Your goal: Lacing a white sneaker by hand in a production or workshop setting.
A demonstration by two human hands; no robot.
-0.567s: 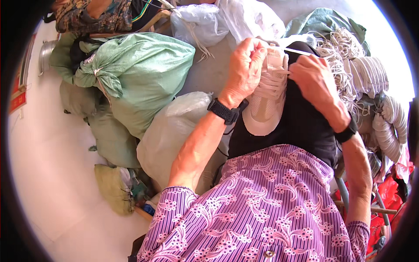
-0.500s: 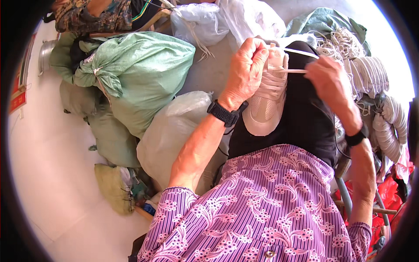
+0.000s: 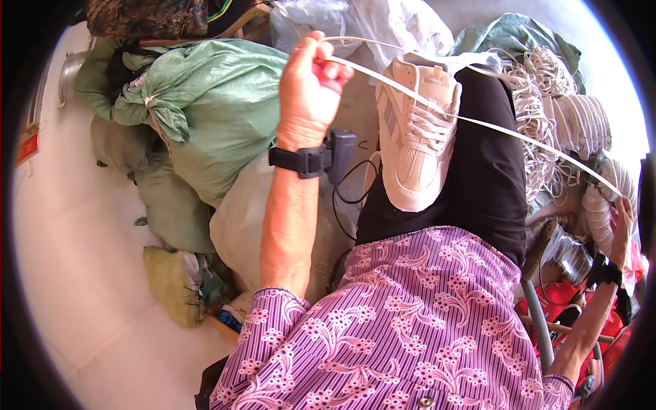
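Note:
A cream-white sneaker (image 3: 410, 179) rests on my dark-trousered thigh, its toe toward me. Crossed laces run up its front. A flat white shoelace (image 3: 521, 137) stretches taut over the shoe between my two hands. My left hand (image 3: 311, 96), raised to the left of the shoe, pinches the lace, and a second strand leads from its fingertips back to the shoe's top. Far out to the right, my right hand (image 3: 620, 222) is closed on the other stretch of lace, its fingers partly hidden near the picture's dark rim.
Bundles of white laces (image 3: 577, 126) hang at my right. Red plastic bags (image 3: 601, 321) lie below them, beside a metal chair frame (image 3: 538, 328). On my left stand a large green woven sack (image 3: 225, 102) and a pale plastic bag (image 3: 253, 212). A patterned sleeve (image 3: 147, 17) shows at the far left.
My hands have spread apart: the left moved left, the right swung far out to the right and nearer me. The lace is now drawn long, and the shoe's tongue and laces are uncovered.

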